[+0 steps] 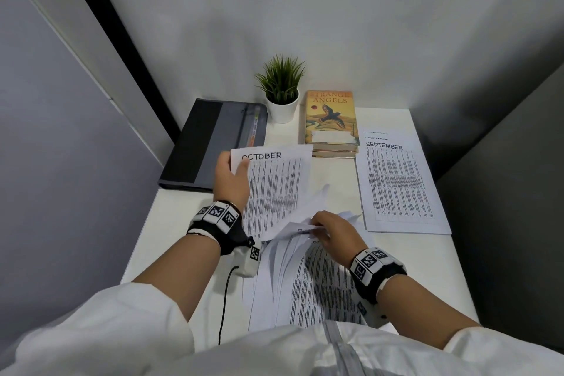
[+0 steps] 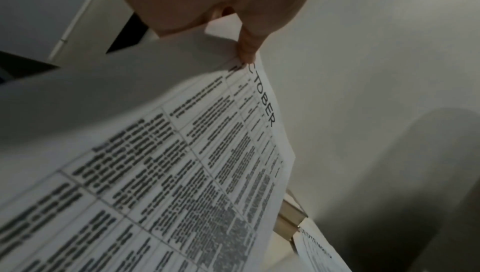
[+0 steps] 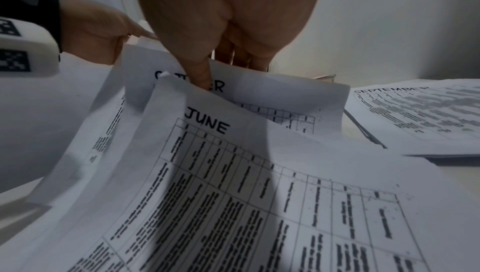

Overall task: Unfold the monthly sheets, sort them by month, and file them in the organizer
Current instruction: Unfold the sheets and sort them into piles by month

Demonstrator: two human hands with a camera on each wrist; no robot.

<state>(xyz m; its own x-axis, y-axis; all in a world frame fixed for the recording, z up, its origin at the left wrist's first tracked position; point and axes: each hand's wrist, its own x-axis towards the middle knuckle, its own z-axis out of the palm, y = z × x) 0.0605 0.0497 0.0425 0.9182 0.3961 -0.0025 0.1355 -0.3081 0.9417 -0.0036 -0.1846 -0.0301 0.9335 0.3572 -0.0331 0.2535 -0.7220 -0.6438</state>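
The left hand (image 1: 231, 175) pinches the OCTOBER sheet (image 1: 274, 189) at its top left corner, lifted off the table (image 1: 427, 256). The right hand (image 1: 334, 230) pinches the JUNE sheet (image 3: 259, 184) atop the loose pile; the organizer (image 1: 210, 143) lies closed at the table's far left edge.

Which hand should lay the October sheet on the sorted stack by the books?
Left, probably. The left hand already pinches the October sheet at its top corner, lifted off the desk. The right hand is busy gripping the June sheet in the unsorted pile, though it sits nearer the September stack.
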